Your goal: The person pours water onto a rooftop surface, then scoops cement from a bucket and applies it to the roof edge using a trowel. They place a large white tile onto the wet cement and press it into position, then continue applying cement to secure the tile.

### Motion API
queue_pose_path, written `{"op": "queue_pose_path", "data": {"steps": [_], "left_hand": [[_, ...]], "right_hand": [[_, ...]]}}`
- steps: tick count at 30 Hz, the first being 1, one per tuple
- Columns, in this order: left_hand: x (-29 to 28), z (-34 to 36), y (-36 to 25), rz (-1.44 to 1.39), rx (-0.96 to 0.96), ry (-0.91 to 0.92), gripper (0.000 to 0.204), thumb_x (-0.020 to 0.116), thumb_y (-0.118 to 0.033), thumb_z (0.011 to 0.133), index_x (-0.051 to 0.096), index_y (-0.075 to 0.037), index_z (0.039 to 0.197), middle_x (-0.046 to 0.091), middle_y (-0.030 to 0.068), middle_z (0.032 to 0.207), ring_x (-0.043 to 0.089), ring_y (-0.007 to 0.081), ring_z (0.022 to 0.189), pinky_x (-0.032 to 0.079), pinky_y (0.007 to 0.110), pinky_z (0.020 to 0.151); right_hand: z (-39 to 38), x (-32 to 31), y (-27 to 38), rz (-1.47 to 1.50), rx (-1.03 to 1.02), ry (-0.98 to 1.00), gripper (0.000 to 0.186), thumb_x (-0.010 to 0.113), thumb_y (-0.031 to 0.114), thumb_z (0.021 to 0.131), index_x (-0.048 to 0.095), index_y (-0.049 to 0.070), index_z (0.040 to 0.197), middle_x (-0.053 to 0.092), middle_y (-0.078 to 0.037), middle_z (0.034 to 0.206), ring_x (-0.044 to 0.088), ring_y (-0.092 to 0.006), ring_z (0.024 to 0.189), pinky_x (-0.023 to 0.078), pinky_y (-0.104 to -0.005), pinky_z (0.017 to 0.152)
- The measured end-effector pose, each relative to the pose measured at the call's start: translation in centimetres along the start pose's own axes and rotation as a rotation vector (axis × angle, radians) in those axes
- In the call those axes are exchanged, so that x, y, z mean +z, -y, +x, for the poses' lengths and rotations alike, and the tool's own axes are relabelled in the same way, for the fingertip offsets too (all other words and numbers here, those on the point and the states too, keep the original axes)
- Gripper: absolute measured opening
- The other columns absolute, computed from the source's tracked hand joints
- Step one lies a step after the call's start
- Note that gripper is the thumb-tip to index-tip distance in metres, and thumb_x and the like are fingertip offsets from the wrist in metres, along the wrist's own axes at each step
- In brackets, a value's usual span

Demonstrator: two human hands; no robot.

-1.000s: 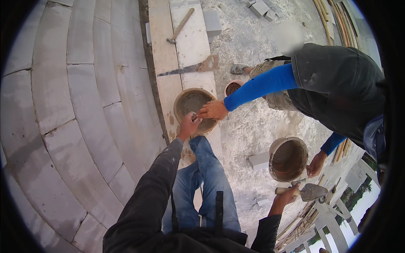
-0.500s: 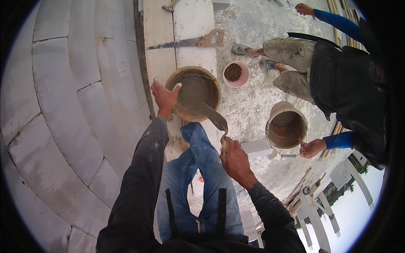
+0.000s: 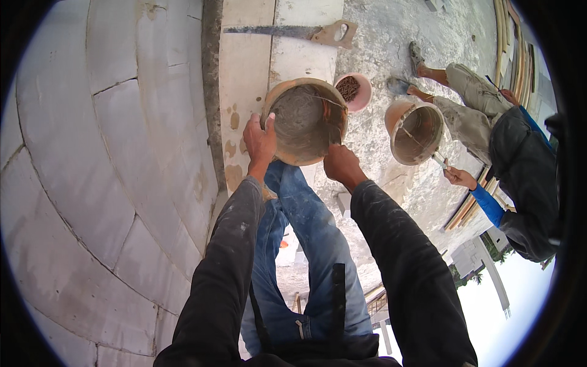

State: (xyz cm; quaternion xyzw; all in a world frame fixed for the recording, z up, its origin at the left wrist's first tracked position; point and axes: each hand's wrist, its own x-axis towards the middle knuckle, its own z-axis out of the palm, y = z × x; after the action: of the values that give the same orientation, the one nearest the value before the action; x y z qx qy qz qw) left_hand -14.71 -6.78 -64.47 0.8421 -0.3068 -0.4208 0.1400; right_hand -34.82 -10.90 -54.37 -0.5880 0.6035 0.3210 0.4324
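Observation:
A tan bucket (image 3: 337, 101) with wet grey mortar (image 3: 298, 116) inside stands on pale boards in front of my legs, its mouth facing me. My left hand (image 3: 261, 145) is closed on its left rim, the thumb over the edge. At the lower right rim, my right hand (image 3: 342, 164) is closed round the trowel's handle, which the fingers hide. Only a dark bit of the trowel (image 3: 334, 133) shows inside the bucket wall; the rest of the blade cannot be made out.
A handsaw (image 3: 293, 30) lies across the boards beyond the bucket. Beside it stands a pink pail (image 3: 362, 93) of brown, nail-like pieces. To the right, a co-worker's hand (image 3: 460, 177) holds a second bucket (image 3: 417, 136) by its handle. A pale block wall (image 3: 110, 140) rises on my left.
My right hand has brought the trowel from beside the bucket to its rim, blade inside. My left hand stays on the rim. The co-worker has shifted away with the second bucket.

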Motion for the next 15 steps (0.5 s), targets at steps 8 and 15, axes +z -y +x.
{"op": "queue_pose_path", "data": {"steps": [8,15], "left_hand": [[-0.4,0.8,-0.3,-0.048,0.138,-0.001,0.052,0.071,-0.037,0.099,0.063,0.008,0.124,0.067,0.0294,0.112,0.064,0.0482,0.108,0.051,0.053,0.093],[-2.1,5.2,-0.3,-0.059,0.278,-0.118,0.052,0.075,-0.03,0.097,0.061,0.007,0.131,0.07,0.0283,0.104,0.071,0.0387,0.095,0.055,0.046,0.081]], "right_hand": [[-0.9,2.2,1.4,0.84,0.061,0.355,0.033,0.057,0.028,0.103,0.065,-0.003,0.114,0.069,-0.026,0.082,0.073,-0.0376,0.07,0.058,-0.0498,0.059],[-1.5,-0.3,1.3,0.035,-0.083,-0.215,0.051,0.058,0.025,0.098,0.055,-0.008,0.137,0.068,-0.035,0.101,0.071,-0.0513,0.096,0.057,-0.0603,0.083]]}}
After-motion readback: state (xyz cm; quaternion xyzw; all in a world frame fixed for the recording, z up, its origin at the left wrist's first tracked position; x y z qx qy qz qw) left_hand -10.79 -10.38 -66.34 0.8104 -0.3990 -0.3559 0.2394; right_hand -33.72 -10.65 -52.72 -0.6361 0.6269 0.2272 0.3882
